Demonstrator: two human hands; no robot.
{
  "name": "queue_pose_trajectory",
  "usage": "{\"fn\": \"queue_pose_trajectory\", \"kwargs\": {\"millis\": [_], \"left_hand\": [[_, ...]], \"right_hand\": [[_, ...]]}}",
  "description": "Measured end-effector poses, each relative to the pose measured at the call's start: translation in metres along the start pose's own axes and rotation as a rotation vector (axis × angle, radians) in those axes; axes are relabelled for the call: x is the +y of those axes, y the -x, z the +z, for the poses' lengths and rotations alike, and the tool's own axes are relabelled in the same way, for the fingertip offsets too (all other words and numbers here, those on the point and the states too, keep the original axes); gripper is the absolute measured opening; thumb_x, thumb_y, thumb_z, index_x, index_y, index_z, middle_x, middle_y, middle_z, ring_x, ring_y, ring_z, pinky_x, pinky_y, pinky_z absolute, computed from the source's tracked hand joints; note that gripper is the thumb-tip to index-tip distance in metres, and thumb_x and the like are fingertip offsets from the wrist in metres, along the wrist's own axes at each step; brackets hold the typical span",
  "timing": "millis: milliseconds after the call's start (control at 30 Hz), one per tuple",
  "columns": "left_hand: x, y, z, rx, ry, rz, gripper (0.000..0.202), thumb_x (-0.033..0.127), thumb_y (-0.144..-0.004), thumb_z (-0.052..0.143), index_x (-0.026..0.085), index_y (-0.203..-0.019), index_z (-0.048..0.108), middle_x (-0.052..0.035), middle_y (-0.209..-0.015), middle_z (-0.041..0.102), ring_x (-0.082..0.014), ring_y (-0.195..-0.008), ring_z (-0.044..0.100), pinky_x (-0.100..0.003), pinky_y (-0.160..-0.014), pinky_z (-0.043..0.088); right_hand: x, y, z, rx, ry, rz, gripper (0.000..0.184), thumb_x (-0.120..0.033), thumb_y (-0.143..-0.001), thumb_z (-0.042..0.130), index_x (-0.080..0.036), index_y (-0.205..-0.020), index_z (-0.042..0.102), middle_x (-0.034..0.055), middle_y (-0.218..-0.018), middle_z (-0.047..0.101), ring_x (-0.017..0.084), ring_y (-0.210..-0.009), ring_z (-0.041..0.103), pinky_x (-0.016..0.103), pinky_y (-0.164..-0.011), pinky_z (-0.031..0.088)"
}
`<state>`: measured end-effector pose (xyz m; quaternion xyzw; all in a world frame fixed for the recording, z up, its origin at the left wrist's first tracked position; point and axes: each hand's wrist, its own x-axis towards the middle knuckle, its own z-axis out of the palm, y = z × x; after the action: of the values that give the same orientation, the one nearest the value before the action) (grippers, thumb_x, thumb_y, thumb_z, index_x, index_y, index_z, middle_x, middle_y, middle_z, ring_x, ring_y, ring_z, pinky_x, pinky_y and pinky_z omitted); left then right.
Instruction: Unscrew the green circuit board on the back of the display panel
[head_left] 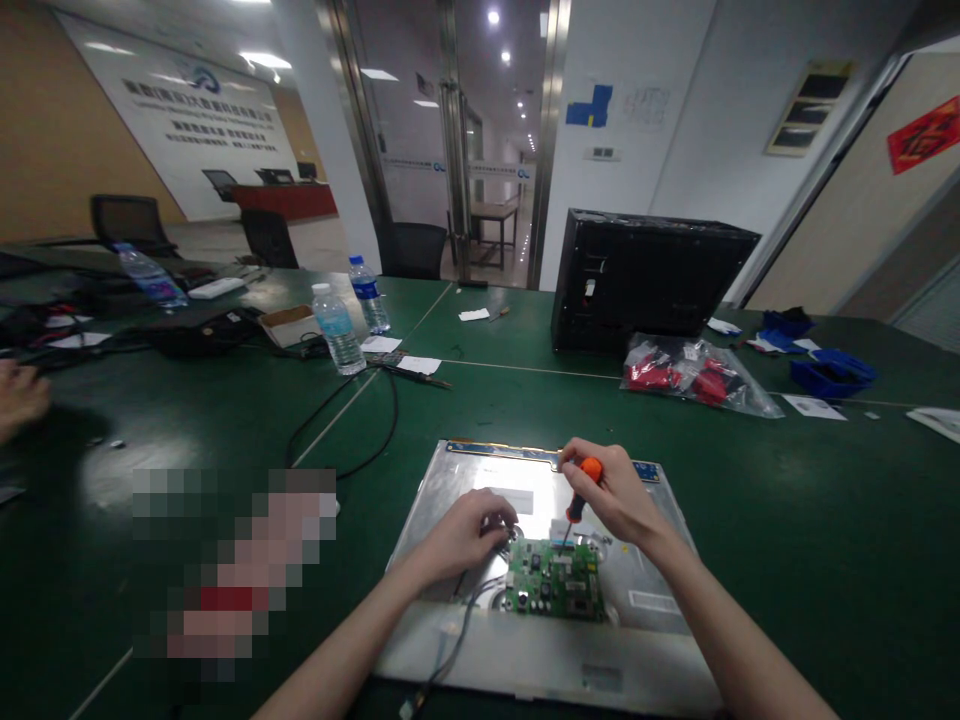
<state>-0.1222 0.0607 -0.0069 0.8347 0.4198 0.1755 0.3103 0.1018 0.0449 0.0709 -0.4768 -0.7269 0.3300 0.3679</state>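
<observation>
Lying flat at the near edge of the green tabletop (787, 520): silver metal panel (450, 500), glare-lit.
Sitting on its near middle: small green circuit board (555, 582), grey cable (457, 630) trailing off.
Gripping orange-handled screwdriver (581, 490), tip down on board: right hand (619, 495).
Resting curled, fingertips pinching beside board's left corner: left hand (465, 530).

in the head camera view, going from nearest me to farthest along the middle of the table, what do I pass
Green circuit board on the silver metal panel → right hand gripping the orange-handled screwdriver → bag of red parts in clear plastic → black computer case.
</observation>
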Motion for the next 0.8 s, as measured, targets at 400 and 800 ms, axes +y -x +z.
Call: {"fn": "queue_pose_trajectory", "kwargs": {"millis": [400, 800], "left_hand": [[0.0064, 0.0000, 0.0010, -0.042, -0.003, -0.003, 0.011, 0.013, -0.077, 0.062, 0.018, -0.086, 0.066, -0.0008, -0.083, 0.065, -0.0164, -0.080, 0.055, -0.030, -0.079, 0.040], [0.0056, -0.0019, 0.0015, -0.082, -0.022, 0.066, 0.008, 0.018, -0.083, 0.061, 0.018, -0.083, 0.069, -0.0019, -0.084, 0.067, -0.0179, -0.087, 0.056, -0.031, -0.084, 0.037]], "right_hand": [[0.0009, 0.0004, 0.0008, -0.008, 0.031, -0.017, 0.020, -0.032, -0.086, 0.045, -0.019, -0.074, 0.054, -0.0068, -0.045, 0.050, 0.012, -0.045, 0.059, 0.019, -0.049, 0.036], [0.0002, 0.0011, 0.0027, -0.015, 0.014, -0.002, 0.021, -0.034, -0.087, 0.046, -0.019, -0.075, 0.053, -0.0069, -0.047, 0.052, 0.013, -0.045, 0.062, 0.018, -0.047, 0.036]]}}
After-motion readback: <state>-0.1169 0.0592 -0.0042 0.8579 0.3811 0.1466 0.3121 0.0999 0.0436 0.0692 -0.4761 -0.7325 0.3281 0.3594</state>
